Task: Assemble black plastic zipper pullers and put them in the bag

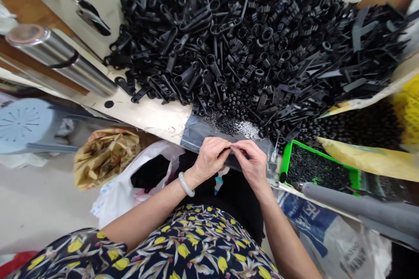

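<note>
My left hand and my right hand meet fingertip to fingertip over the front edge of the table. Both are pinched closed. Between the fingertips there may be a tiny part, too small to make out. Just beyond them, on a dark mat, lie a small heap of silvery pins and some little black pieces. Behind these rises a large pile of black plastic parts, with ring-ended handles, ribbed rings and flat blades.
Right of my hands stands a green tray of tiny black pieces, near a grey bar. A steel flask lies at the left. White plastic bag, brown bag and pale blue stool are below the table.
</note>
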Demonstrator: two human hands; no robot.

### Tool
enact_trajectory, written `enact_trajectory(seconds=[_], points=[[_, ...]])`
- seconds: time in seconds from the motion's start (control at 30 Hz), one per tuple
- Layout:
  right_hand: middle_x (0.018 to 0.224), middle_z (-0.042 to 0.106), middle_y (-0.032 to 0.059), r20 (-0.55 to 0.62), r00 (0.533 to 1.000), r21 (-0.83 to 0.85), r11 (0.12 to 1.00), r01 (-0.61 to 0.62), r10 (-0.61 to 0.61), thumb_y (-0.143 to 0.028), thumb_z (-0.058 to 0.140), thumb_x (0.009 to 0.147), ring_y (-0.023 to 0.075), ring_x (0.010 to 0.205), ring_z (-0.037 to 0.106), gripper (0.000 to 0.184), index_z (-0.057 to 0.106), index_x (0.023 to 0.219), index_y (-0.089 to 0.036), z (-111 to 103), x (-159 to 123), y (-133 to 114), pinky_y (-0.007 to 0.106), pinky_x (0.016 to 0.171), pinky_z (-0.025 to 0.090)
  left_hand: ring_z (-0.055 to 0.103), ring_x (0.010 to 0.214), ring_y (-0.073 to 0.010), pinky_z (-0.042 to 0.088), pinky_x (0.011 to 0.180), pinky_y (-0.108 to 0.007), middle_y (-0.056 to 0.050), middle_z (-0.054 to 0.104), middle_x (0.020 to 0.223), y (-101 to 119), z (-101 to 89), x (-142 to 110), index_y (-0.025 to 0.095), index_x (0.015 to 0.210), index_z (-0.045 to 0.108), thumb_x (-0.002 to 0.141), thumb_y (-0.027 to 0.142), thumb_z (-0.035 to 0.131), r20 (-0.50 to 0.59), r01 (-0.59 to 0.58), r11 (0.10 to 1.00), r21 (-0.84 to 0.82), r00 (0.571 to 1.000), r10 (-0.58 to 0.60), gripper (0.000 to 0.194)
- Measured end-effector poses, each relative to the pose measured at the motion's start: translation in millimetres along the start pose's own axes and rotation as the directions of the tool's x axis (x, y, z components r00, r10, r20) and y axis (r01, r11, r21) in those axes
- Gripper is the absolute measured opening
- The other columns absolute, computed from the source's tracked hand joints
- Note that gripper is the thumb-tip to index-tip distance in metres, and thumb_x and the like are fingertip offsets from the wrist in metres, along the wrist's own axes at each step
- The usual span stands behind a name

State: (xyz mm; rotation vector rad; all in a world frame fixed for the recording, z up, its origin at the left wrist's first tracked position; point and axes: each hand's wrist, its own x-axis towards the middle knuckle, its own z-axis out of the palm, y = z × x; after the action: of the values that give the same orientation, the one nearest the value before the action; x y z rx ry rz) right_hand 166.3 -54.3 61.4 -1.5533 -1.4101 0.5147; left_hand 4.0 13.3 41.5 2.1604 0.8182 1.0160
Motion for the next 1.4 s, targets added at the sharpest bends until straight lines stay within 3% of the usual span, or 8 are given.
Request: enact_trajectory(seconds=[0.3,0.47,0.57,0.67,0.77,0.83,1.03,1.4], points=[[0.128,0.074,0.0068,0.179,0.94,-0.349,0.874,0.338,-0.291,-0.015,0.057,0.102,0.0235,0.098,0.073,0.039,0.07,0.133,-0.034,-11,-7,2,0.043,0.088,0.06,0.074,0.098,-0.021,0.052,0.092,-0.04,-0.005,0.08,0.102,-1,0.7,-1,0.021,0.106,0.07,0.101,0.018,0.06,-0.02,-0.004,1.0,-0.006,1.0,0.004,0.012],[0.135,0.071,0.0063,0.184,0.94,-0.337,0.88,0.335,-0.288,-0.012,0.067,0.093,0.0283,0.092,0.075,0.06,0.061,0.144,-0.042,-42,-79,-18,0.049,0.077,0.062,0.074,0.096,-0.0209,0.051,0.091,-0.039,-0.005,0.08,0.101,-3,3.3,-1,0.021,0.106,0.069,0.102,0.023,0.061,-0.04,-0.041,0.999,0.026,0.998,0.042,0.009],[0.101,0.075,0.0048,-0.084,0.991,-0.376,0.925,0.064,-0.103,-0.02,0.071,0.091,0.0295,0.085,0.072,0.03,0.075,0.116,-0.038,-75,-129,-21,0.049,0.072,0.059,0.075,0.097,-0.0205,0.051,0.093,-0.04,-0.005,0.08,0.101,-5,5.0,-3,0.022,0.106,0.069,0.102,0.023,0.061,-0.039,-0.028,0.999,0.025,0.999,0.029,0.01],[0.089,0.065,0.0016,-0.595,0.801,-0.12,0.977,-0.174,0.069,-0.038,0.072,0.091,0.025,0.082,0.069,0.016,0.068,0.105,-0.032,-109,-133,-17,0.047,0.08,0.059,0.075,0.099,-0.0212,0.051,0.094,-0.041,-0.005,0.08,0.104,-7,6.0,-5,0.022,0.108,0.07,0.101,0.023,0.061,-0.053,-0.04,0.999,0.013,0.998,0.04,0.011],[0.113,0.067,0.0037,-0.58,0.8,0.143,0.986,-0.084,0.153,-0.054,0.081,0.08,0.0262,0.098,0.071,0.061,0.055,0.132,-0.033,-130,-91,-16,0.049,0.088,0.06,0.075,0.101,-0.0213,0.051,0.094,-0.04,-0.006,0.08,0.106,-9,5.5,-6,0.021,0.11,0.069,0.101,0.019,0.059,-0.071,-0.078,0.997,0.016,0.994,0.079,0.014],[0.107,0.069,0.0045,-0.515,0.847,0.216,0.976,-0.021,0.132,-0.049,0.079,0.083,0.0229,0.084,0.071,0.058,0.055,0.132,-0.029,-133,-58,-20,0.045,0.08,0.062,0.075,0.1,-0.0204,0.051,0.093,-0.039,-0.006,0.08,0.105,-9,5.0,-6,0.021,0.11,0.069,0.102,0.018,0.058,-0.077,-0.097,0.995,0.015,0.992,0.098,0.014],[0.08,0.063,-0.0049,-0.296,0.954,0.355,0.932,0.072,0.039,-0.045,0.077,0.087,0.0143,0.058,0.059,0.038,0.055,0.114,-0.028,-82,6,-40,0.045,0.073,0.065,0.076,0.098,-0.0198,0.051,0.092,-0.038,-0.007,0.08,0.104,-11,5.7,-5,0.019,0.111,0.07,0.103,0.02,0.06,-0.087,-0.096,0.995,-0.01,0.992,0.095,0.013],[0.063,0.05,-0.0093,-0.32,0.947,0.484,0.855,0.187,-0.026,-0.035,0.054,0.1,0.0109,0.042,0.041,0.012,0.044,0.099,-0.029,16,51,-52,0.026,0.047,0.049,0.074,0.093,-0.0196,0.05,0.088,-0.038,-0.004,0.08,0.096,-6,2.2,-3,0.02,0.1,0.071,0.102,0.019,0.06,-0.073,-0.042,0.996,-0.076,0.997,0.036,0.011]])
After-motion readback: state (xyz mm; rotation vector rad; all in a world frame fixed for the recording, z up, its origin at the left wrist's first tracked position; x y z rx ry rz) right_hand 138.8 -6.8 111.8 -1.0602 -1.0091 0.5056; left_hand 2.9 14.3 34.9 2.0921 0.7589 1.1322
